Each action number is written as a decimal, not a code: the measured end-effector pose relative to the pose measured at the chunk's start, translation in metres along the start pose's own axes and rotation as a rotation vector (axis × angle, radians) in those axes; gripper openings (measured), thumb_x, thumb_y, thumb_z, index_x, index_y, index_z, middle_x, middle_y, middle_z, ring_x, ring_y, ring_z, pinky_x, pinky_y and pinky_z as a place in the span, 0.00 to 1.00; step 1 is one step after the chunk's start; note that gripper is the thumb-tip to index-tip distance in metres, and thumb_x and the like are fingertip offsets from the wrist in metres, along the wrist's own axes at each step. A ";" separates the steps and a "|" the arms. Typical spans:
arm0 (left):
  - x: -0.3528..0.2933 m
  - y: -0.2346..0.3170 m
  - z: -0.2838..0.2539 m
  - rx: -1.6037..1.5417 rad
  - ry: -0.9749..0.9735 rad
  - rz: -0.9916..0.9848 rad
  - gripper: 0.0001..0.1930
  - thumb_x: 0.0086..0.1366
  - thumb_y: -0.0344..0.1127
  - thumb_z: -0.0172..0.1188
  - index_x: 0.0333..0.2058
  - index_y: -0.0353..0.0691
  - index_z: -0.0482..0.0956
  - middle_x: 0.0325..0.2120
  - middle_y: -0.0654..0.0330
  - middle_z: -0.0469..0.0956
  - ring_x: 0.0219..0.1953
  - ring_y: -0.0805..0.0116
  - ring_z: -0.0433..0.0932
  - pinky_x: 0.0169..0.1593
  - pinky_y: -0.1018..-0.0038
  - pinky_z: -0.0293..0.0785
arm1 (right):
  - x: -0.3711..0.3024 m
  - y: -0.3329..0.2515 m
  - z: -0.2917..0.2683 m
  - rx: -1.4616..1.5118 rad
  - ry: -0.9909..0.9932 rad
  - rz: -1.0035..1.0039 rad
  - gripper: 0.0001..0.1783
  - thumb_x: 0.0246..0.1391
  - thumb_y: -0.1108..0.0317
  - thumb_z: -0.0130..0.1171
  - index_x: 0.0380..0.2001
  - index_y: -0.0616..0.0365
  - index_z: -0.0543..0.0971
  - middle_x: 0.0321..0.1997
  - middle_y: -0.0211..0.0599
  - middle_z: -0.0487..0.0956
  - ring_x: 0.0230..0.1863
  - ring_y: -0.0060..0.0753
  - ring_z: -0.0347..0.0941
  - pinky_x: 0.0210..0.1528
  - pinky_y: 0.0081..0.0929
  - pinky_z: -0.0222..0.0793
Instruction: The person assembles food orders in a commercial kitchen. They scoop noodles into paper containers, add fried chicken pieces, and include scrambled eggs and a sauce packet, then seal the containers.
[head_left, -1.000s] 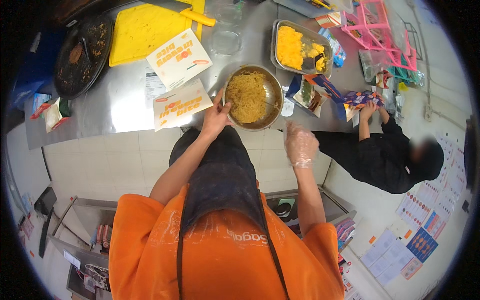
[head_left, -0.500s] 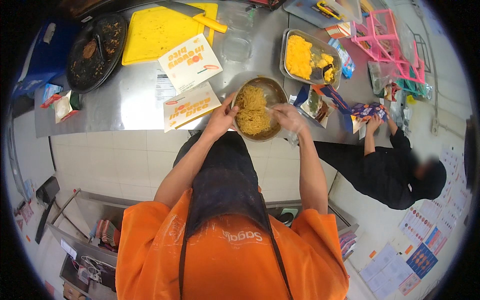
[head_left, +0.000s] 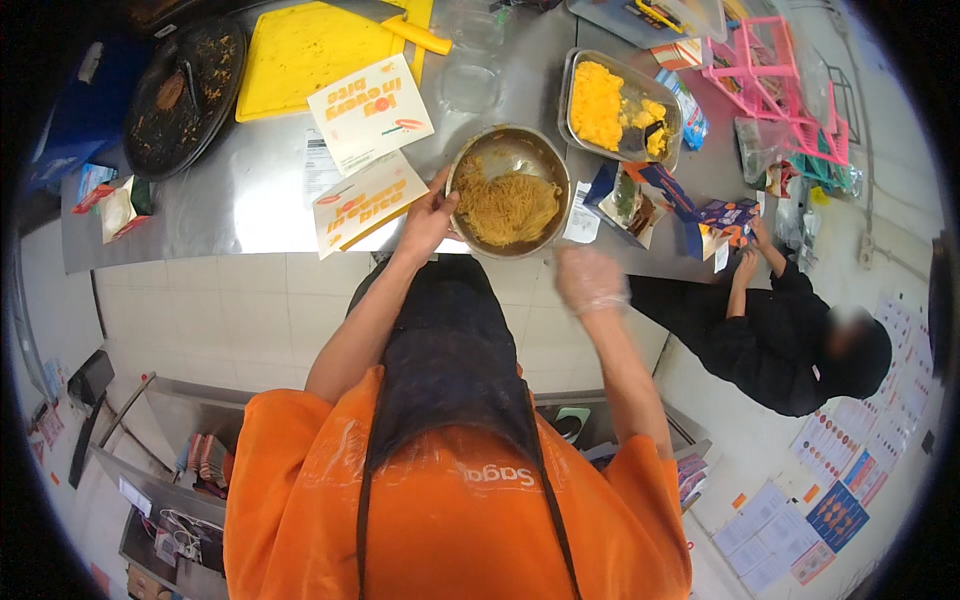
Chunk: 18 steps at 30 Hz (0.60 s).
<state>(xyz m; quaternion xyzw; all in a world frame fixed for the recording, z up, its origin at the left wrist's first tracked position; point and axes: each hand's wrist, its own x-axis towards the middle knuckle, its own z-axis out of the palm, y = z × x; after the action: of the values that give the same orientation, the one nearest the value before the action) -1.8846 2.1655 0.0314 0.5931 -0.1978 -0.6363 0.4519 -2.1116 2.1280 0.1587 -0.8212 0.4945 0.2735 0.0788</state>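
A round steel bowl (head_left: 548, 152) of yellow noodles (head_left: 512, 212) is at the counter's front edge. My left hand (head_left: 428, 224) is closed on its left rim, thumb toward the inside. My right hand (head_left: 590, 282), in a clear plastic glove, is off the bowl, just to its lower right beyond the counter edge. Motion blurs its fingers, so I cannot tell whether they hold anything. Left of the bowl are two printed cream cartons (head_left: 370, 112), the nearer one close to my left hand. A white paper slip (head_left: 583, 222) lies right of the bowl.
Behind right, a metal tray (head_left: 570, 128) holds yellow food. Opened blue boxes (head_left: 645, 205) are to the right, where a person in black (head_left: 790, 340) handles a purple box (head_left: 728, 220). A yellow board (head_left: 310, 60), knife (head_left: 420, 36) and dark round pan (head_left: 185, 100) are behind left.
My right hand has come out of the bowl, toward me and slightly right. The noodles have shifted to the bowl's near side, and the bowl sits a little farther back.
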 end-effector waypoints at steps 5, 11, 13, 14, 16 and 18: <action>-0.004 0.001 0.004 -0.018 0.019 -0.004 0.26 0.72 0.33 0.52 0.68 0.51 0.63 0.27 0.64 0.67 0.26 0.75 0.73 0.30 0.72 0.86 | -0.002 -0.001 -0.025 0.044 -0.048 0.195 0.12 0.56 0.65 0.51 0.32 0.55 0.84 0.36 0.49 0.84 0.38 0.51 0.82 0.39 0.48 0.78; -0.011 0.001 0.013 0.035 -0.007 0.107 0.27 0.71 0.31 0.53 0.67 0.52 0.63 0.24 0.65 0.65 0.24 0.76 0.71 0.27 0.74 0.84 | 0.048 0.010 0.000 0.369 -0.061 0.237 0.17 0.58 0.59 0.52 0.35 0.59 0.84 0.40 0.56 0.82 0.45 0.57 0.79 0.50 0.48 0.74; -0.012 0.001 0.014 0.053 -0.001 0.111 0.26 0.71 0.31 0.53 0.67 0.51 0.64 0.24 0.65 0.65 0.24 0.76 0.70 0.27 0.73 0.84 | 0.068 0.004 0.027 0.484 0.057 0.114 0.19 0.58 0.55 0.54 0.35 0.58 0.85 0.38 0.57 0.82 0.42 0.55 0.80 0.48 0.44 0.72; -0.013 0.001 0.013 0.059 0.011 0.093 0.26 0.71 0.31 0.53 0.67 0.51 0.64 0.24 0.65 0.65 0.24 0.76 0.71 0.27 0.73 0.84 | 0.072 0.006 0.040 0.628 0.015 0.131 0.20 0.58 0.53 0.54 0.35 0.58 0.86 0.35 0.56 0.82 0.39 0.52 0.80 0.47 0.42 0.72; -0.011 0.002 0.011 0.062 0.023 0.076 0.26 0.71 0.31 0.53 0.67 0.50 0.64 0.24 0.65 0.64 0.25 0.76 0.71 0.27 0.74 0.84 | 0.074 0.013 0.058 0.912 -0.050 0.190 0.22 0.58 0.49 0.55 0.34 0.57 0.86 0.30 0.54 0.81 0.34 0.46 0.80 0.44 0.38 0.72; -0.008 0.003 0.008 0.045 0.020 0.065 0.26 0.71 0.32 0.53 0.67 0.49 0.64 0.24 0.66 0.63 0.26 0.77 0.70 0.27 0.75 0.84 | 0.066 0.023 0.065 1.038 -0.110 0.154 0.21 0.59 0.49 0.57 0.35 0.57 0.86 0.26 0.47 0.81 0.30 0.38 0.77 0.39 0.34 0.71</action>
<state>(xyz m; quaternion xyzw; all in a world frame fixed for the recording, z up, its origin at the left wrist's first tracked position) -1.8920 2.1681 0.0398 0.6028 -0.2264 -0.6108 0.4608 -2.1317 2.0921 0.0725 -0.6197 0.6191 0.0401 0.4807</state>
